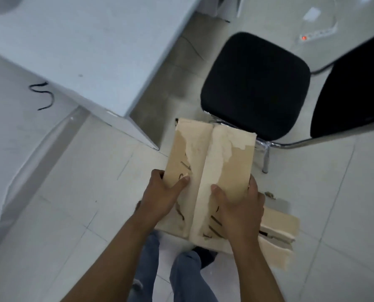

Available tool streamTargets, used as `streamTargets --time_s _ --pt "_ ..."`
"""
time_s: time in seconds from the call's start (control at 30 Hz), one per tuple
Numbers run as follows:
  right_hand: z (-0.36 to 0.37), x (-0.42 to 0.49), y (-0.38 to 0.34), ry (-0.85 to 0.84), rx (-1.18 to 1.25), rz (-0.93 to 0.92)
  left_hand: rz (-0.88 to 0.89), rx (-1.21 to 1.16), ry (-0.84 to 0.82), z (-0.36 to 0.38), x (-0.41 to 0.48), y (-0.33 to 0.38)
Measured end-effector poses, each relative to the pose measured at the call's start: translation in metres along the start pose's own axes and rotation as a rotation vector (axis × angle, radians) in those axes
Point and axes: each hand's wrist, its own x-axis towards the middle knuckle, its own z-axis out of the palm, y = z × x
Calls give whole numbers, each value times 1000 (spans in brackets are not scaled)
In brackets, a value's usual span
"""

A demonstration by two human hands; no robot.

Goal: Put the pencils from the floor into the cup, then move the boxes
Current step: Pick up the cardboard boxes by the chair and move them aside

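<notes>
- Hands first: the left hand (164,197) grips the left edge of the box (216,153). Its thumb lies flat on top and its fingers curl round the side.
- The right hand (238,205) grips the right edge the same way, thumb on top and fingers wrapped round the side.
- The box sits between both hands. They hold its near end, and the far end points at the chair (255,83).
- It is brown cardboard with pale torn patches on top. I think it is stiff but worn, so a hard squeeze may bend or rip it.
- It looks light enough for two hands. I cannot tell if anything is inside.
- The long sides seem the best place to hold, or under the bottom, not the flaps by the middle line.
- Another torn box, the other box (277,227), lies on the floor (72,214) just under and beside the right hand.
- The table (83,51) is far off to the left.
- No pencils or cup show.
</notes>
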Motion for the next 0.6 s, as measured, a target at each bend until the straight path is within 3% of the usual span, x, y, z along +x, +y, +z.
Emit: streamTargets --time_s 0.27,0.6 --pt "18 -67 -70 -87 -122 -269 -65 -175 160 -81 -62 -36" --pt "156 -194 -76 -222 -107 -438 -112 -362 422 -199 -106 -188"
